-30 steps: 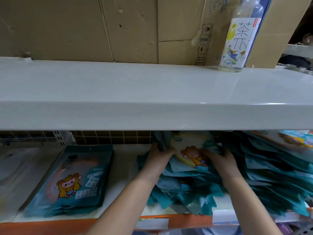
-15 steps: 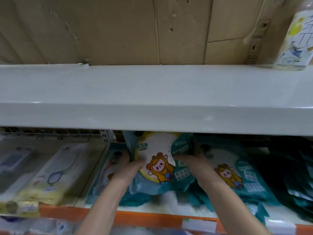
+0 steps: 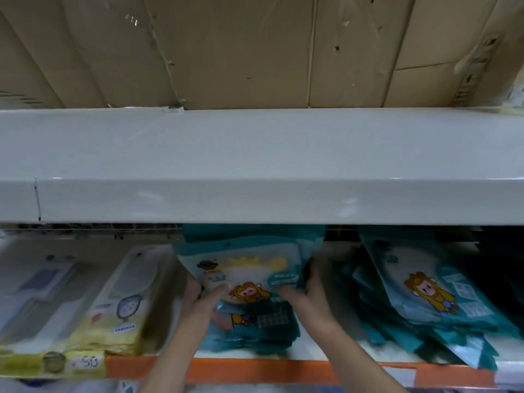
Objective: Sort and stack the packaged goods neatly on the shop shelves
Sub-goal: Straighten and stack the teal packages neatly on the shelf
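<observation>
Both the left hand (image 3: 202,303) and right hand (image 3: 307,297) are grasping the blurred teal packet stack (image 3: 249,279) on the lower shelf (image 3: 283,370), its far end disappearing behind the grey upper shelf (image 3: 255,199).

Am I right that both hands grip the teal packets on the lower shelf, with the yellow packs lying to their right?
Not quite: the head view shows the yellow packs lying left of the teal packets. The left hand and right hand do grip them on the lower shelf.
</observation>
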